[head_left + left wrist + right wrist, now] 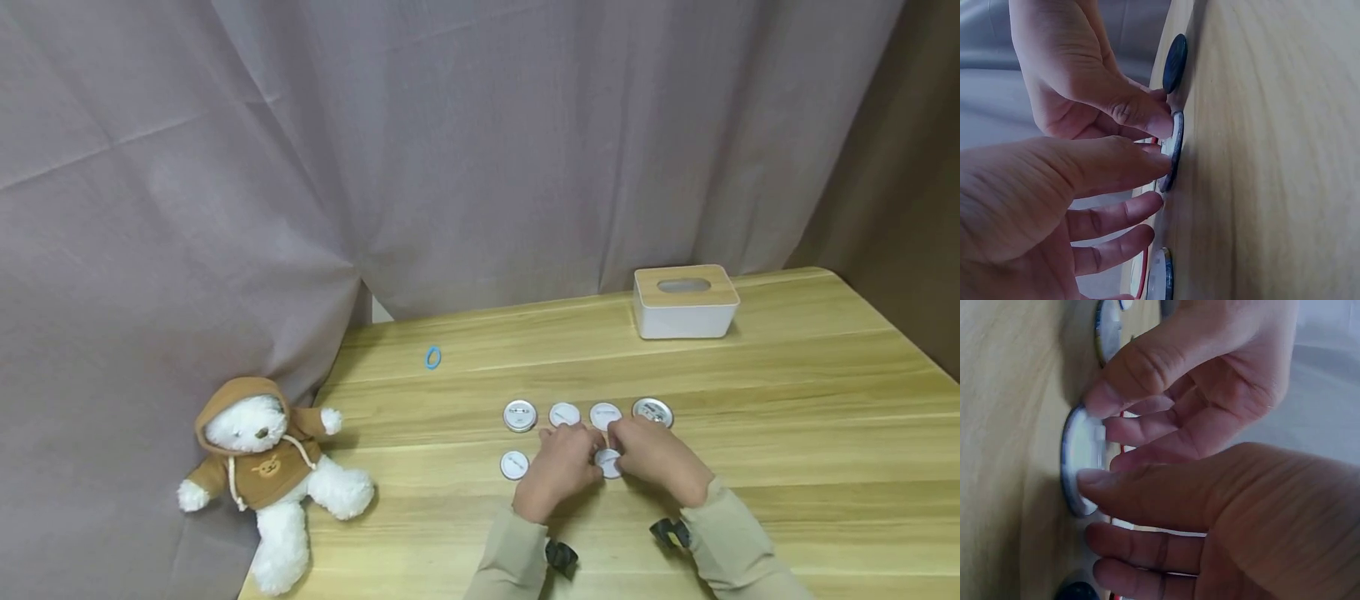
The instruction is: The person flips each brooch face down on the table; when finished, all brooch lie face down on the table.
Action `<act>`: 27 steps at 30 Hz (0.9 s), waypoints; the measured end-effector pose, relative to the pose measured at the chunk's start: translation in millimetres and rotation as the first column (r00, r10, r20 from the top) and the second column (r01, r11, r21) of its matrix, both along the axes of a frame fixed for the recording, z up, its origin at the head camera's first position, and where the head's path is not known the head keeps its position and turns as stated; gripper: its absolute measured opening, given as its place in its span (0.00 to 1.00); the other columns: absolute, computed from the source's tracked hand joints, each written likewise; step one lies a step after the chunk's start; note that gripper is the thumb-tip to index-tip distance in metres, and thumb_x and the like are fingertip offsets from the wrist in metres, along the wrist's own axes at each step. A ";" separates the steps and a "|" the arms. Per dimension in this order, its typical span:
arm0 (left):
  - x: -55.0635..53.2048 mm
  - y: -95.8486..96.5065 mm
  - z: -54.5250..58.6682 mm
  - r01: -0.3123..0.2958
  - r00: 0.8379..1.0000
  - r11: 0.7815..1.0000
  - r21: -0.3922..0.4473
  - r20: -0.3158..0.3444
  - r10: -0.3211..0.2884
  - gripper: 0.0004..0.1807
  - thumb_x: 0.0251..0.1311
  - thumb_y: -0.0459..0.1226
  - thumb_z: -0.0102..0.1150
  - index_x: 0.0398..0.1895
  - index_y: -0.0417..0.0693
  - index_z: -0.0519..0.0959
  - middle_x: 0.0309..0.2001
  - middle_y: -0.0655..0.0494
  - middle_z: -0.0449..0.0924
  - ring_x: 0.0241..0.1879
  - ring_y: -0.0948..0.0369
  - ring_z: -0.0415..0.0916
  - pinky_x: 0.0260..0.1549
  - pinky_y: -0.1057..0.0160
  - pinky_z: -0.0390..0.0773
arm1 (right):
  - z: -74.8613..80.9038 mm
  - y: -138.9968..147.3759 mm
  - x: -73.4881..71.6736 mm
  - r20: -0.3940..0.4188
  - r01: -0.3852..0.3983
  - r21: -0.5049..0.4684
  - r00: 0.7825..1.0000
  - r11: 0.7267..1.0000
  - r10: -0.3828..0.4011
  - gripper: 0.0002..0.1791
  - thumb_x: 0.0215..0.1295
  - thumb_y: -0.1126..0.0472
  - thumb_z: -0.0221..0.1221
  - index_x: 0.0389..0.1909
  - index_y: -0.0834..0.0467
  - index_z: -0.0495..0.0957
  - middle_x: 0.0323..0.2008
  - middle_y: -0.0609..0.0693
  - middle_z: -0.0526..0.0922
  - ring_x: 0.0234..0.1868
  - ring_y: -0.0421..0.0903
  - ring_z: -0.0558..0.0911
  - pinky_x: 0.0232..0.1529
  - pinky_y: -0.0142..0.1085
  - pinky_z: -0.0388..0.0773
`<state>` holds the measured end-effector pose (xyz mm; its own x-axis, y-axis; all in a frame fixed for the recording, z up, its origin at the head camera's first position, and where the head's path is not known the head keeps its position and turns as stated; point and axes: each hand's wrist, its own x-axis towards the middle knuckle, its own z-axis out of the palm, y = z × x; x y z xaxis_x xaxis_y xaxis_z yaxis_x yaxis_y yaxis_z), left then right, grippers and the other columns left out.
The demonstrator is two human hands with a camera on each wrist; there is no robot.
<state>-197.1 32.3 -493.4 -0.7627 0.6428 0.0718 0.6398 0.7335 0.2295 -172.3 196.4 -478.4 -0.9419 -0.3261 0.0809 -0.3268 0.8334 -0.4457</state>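
Observation:
Both hands meet over one round pin badge, whose white back with its pin faces up. My left hand is at its left edge, the thumb on the rim and the fingers curled close by. From the other side my right hand grips it, with the thumb on its near face. In the left wrist view the badge stands between both thumbs, close to the tabletop. Behind the hands is a row of more badges, including a silver-backed badge and a white-backed badge. Part of the front row is hidden by the hands.
Another badge lies left of the hands. On the wooden table, a tissue box stands at the back right and a blue ring-shaped band lies at the back left. A teddy bear sits at the left edge.

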 end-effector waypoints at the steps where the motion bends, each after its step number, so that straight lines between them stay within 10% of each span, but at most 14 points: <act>1: 0.3 -0.2 -0.2 -0.002 1.000 1.000 -0.007 -0.007 0.002 0.09 0.44 0.36 0.72 0.29 0.58 0.82 0.23 0.67 0.69 0.27 0.64 0.68 0.33 0.60 0.62 | -0.9 -0.1 -0.1 -0.006 0.001 0.004 1.000 1.000 -0.001 0.12 0.39 0.73 0.64 0.22 0.56 0.73 0.22 0.45 0.71 0.25 0.44 0.70 0.29 0.41 0.70; 13: 3.5 17.3 8.1 0.008 0.999 0.999 -0.051 -0.048 -0.011 0.10 0.52 0.42 0.70 0.39 0.60 0.87 0.35 0.66 0.80 0.36 0.63 0.74 0.43 0.52 0.70 | -0.7 20.8 3.5 -0.095 0.033 0.020 0.995 0.999 -0.031 0.09 0.52 0.66 0.67 0.25 0.54 0.75 0.23 0.43 0.73 0.26 0.45 0.73 0.29 0.47 0.71; 27: 10.4 41.2 10.7 0.084 0.992 0.993 -0.084 -0.084 -0.091 0.20 0.48 0.44 0.74 0.48 0.62 0.86 0.42 0.65 0.80 0.41 0.63 0.71 0.41 0.58 0.68 | 6.6 46.2 22.5 -0.020 0.114 0.008 0.993 0.993 -0.114 0.11 0.55 0.61 0.71 0.35 0.61 0.82 0.28 0.48 0.81 0.30 0.49 0.78 0.32 0.51 0.74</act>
<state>-186.7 73.6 -482.7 -0.6965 0.7130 0.0812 0.7171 0.6877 0.1128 -149.8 242.6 -471.8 -0.9712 -0.2173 0.0973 -0.2380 0.8695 -0.4328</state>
